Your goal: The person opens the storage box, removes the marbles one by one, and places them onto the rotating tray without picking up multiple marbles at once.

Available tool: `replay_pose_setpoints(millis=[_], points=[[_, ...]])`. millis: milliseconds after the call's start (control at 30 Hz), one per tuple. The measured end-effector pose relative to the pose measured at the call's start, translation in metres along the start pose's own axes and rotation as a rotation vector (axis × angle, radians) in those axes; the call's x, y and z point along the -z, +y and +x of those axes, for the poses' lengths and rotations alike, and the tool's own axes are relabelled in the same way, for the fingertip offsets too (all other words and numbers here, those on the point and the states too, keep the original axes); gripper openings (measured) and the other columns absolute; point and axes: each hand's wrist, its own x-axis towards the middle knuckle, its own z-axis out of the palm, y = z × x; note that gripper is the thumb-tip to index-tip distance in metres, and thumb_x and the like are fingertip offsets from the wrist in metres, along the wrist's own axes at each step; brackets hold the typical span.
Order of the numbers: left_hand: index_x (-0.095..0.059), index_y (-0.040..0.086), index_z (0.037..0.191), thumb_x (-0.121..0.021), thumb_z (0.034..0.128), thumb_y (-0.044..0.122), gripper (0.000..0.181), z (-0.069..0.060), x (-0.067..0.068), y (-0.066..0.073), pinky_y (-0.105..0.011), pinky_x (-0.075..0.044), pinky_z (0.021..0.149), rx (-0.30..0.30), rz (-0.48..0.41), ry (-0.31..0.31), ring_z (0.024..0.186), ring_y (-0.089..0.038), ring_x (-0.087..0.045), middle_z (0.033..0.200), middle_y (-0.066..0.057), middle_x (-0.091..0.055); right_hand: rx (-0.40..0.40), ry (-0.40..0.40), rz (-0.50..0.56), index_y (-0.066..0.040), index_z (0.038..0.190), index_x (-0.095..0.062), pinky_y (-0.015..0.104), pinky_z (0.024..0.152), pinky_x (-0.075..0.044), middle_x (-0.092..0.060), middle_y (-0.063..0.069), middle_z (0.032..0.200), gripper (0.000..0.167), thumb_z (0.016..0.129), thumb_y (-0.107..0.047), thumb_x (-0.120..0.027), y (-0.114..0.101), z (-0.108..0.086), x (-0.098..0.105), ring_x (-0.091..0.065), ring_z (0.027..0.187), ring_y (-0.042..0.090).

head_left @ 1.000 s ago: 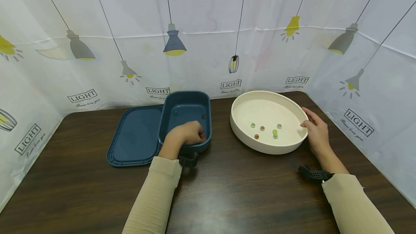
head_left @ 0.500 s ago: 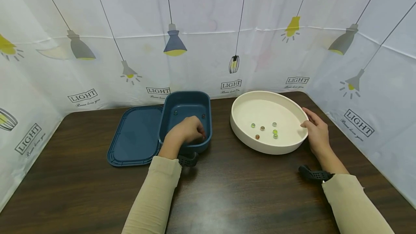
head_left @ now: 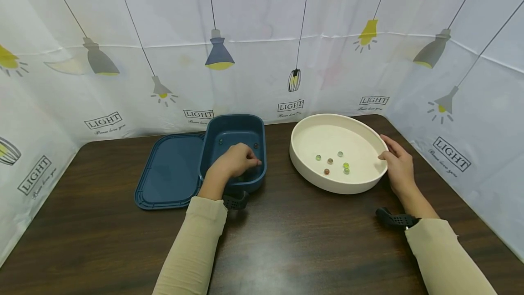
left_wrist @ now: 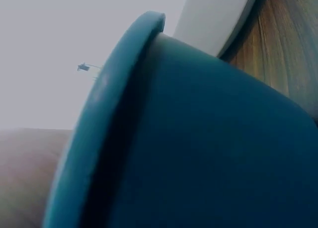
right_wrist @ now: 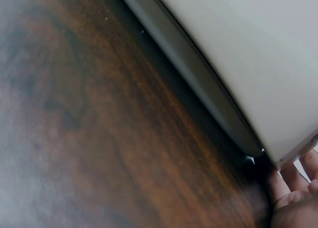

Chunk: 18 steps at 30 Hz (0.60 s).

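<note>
In box (head_left: pixel 241 132) and dish (head_left: pixel 335 135) alike, marbles (head_left: pixel 330 161)

In the blue box, two marbles in plain sight toward the far end; under the left hand (head_left: pixel 231 160), a dim greenish patch, too unclear to name. By the box's right wall, left thumb and fingertips drawn close together; cannot tell whether on a marble. In the cream dish, six marbles, mostly green, plus one brown and one reddish. On its right rim, a hold by the right hand (head_left: pixel 400 170), thumb over the edge. Left of the box, a flat blue lid (head_left: pixel 172 172). Only in the left wrist view, the box's outer wall close up; only in the right, fingers (right_wrist: pixel 293 179) at the dish's lower edge.
</note>
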Motion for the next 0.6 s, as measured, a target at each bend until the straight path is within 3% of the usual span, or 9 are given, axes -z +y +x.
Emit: replay_pose_setpoints(millis=[200,433,600], points=[[-0.077,0.009,0.095,-0.068,0.0978,0.033,0.026,-0.002,0.006,0.003,-0.029,-0.048,0.064,0.010,-0.078,0.119,0.075,-0.016,-0.060,0.087,-0.005,-0.070,0.005,-0.001,0.008,-0.014,0.155,-0.041,0.004,0.095,-0.043,-0.035,0.005,0.164,0.064,0.093,-0.003,-0.043,0.001,0.001,0.000,-0.037,0.150,0.023],[-0.074,0.012,0.097,-0.075,0.0922,0.025,0.013,-0.004,0.010,0.016,-0.036,-0.056,0.080,-0.078,-0.154,0.264,0.088,-0.018,-0.067,0.094,-0.003,-0.074,-0.008,0.009,-0.024,-0.019,0.156,-0.041,0.006,0.100,-0.042,-0.035,0.003,0.165,0.064,0.093,-0.004,-0.043,0.000,0.000,0.000,-0.037,0.150,0.022],[-0.075,0.013,0.098,-0.076,0.0916,0.027,0.015,-0.008,0.009,0.031,-0.036,-0.056,0.080,-0.099,-0.191,0.328,0.088,-0.017,-0.066,0.093,-0.002,-0.073,-0.012,0.007,-0.025,-0.020,0.156,-0.040,0.006,0.100,-0.042,-0.034,0.002,0.165,0.064,0.094,-0.005,-0.042,0.000,0.000,0.000,-0.037,0.150,0.022]])
